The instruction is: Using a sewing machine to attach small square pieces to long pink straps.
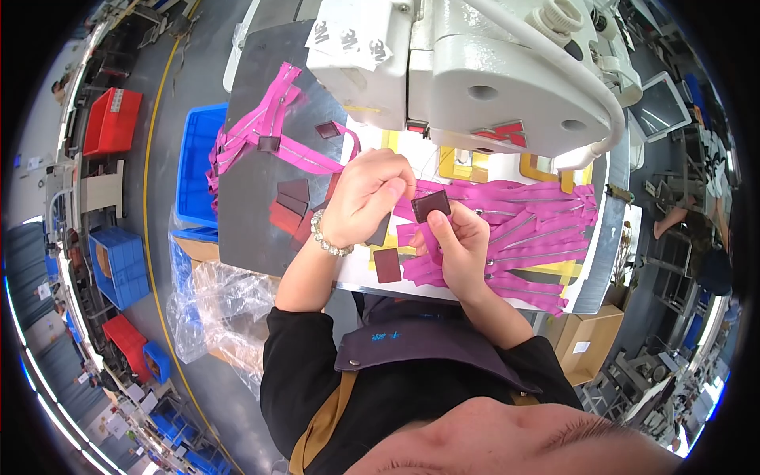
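My right hand (457,245) grips a magenta zipper whose end carries a dark brown leather patch (431,206), with the thumb pressed on the patch's lower edge. Beside it, my left hand (368,194) is closed in a pinch. A thin thread seems to run from its fingertips to the patch. Under and beyond my right hand lies a pile of magenta zippers (538,229). One loose reddish-brown patch (388,265) rests near the table's front edge. More patches (291,198) lie left of my left wrist, partly hidden by the arm.
A white sewing machine (483,71) stands over the table's far side. Zippers with patches (269,131) trail leftward off the grey table (245,229) toward a blue crate (198,162). Clear plastic wrap (226,309) sits at lower left, a cardboard box (590,340) at lower right.
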